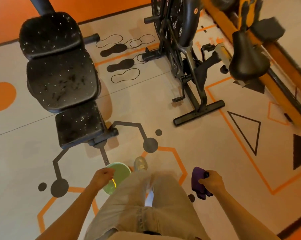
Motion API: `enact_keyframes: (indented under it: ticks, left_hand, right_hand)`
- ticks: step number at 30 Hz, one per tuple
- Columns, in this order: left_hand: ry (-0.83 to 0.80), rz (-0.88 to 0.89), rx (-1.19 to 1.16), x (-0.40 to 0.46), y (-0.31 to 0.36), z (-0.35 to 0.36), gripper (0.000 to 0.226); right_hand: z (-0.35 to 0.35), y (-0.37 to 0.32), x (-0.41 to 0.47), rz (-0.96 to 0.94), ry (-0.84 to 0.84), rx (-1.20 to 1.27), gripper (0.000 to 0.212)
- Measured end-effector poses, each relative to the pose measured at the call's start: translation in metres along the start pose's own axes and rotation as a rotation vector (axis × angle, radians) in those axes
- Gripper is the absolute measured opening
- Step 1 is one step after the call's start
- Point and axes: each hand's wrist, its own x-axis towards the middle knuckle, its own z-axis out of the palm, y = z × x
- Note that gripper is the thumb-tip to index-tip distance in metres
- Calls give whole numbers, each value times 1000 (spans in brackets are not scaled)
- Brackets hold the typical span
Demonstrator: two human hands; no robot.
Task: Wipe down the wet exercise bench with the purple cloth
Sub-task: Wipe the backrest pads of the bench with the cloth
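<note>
— Purple cloth (199, 183) first: where have I got it?

— In my right hand (211, 181), bunched, fingers curled round it with folds hanging below the fist, low beside my right thigh. My left hand (103, 176) holds the rim of a pale green bowl (119, 176); that grip is closed on the bowl.

— And the exercise bench (61, 80)?

— Ahead and to my left, well apart from both hands, standing on the patterned floor (206, 149). Its long axis runs away from me, near pad first, then two wider pads, all three speckled with droplets. An exercise bike (186, 54) stands to the right, farther off.

— Which hand is nearer?

— The left, but it's busy. I judge the cloth hand must cross leftward and forward over my legs, reaching the near pad first. No wiping has begun.
</note>
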Motion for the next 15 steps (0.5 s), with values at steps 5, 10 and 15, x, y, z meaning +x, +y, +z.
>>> enact_keyframes:
  ticks: [5, 10, 15]
  left_hand:
    - [-27, 131, 40, 33, 115, -2, 23]
    - [-27, 150, -5, 64, 192, -8, 25]
    - [95, -6, -125, 96, 212, -28, 26]
  right_hand:
    - [-34, -49, 29, 17, 13, -27, 13]
    - [-67, -113, 78, -16, 1, -100, 8]
    - [-110, -211, 141, -108, 1, -148, 29]
